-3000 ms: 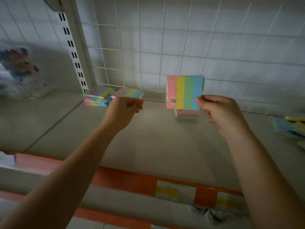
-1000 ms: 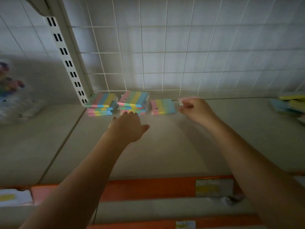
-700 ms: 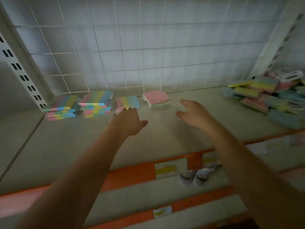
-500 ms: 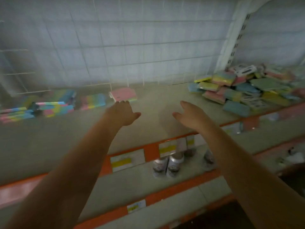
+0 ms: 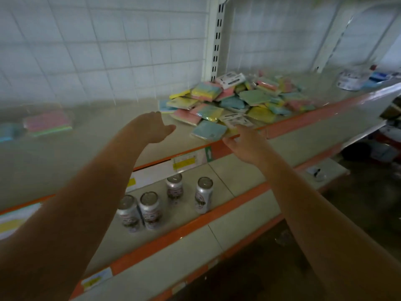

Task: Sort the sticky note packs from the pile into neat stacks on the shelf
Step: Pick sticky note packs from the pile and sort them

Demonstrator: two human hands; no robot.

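Observation:
A loose pile of pastel sticky note packs (image 5: 236, 103) lies on the upper shelf (image 5: 104, 140) near the white upright. A light blue pack (image 5: 208, 132) sits at the pile's near edge. My left hand (image 5: 152, 129) hovers over the shelf just left of the pile, fingers relaxed and empty. My right hand (image 5: 247, 142) reaches toward the near packs at the shelf's front edge, fingers spread, holding nothing. At far left a blurred pink-topped stack (image 5: 47, 124) sits on the shelf, with a blue pack (image 5: 7, 132) beside it at the frame's edge.
An orange price rail (image 5: 303, 118) edges the shelf. Several silver cans (image 5: 149, 210) stand on the shelf below. A slotted white upright (image 5: 216, 38) rises behind the pile. Other packaged goods (image 5: 355, 78) lie at far right.
Both hands let go of their packs at the left stacks. The view has swung right, and both empty hands have moved across to the pile.

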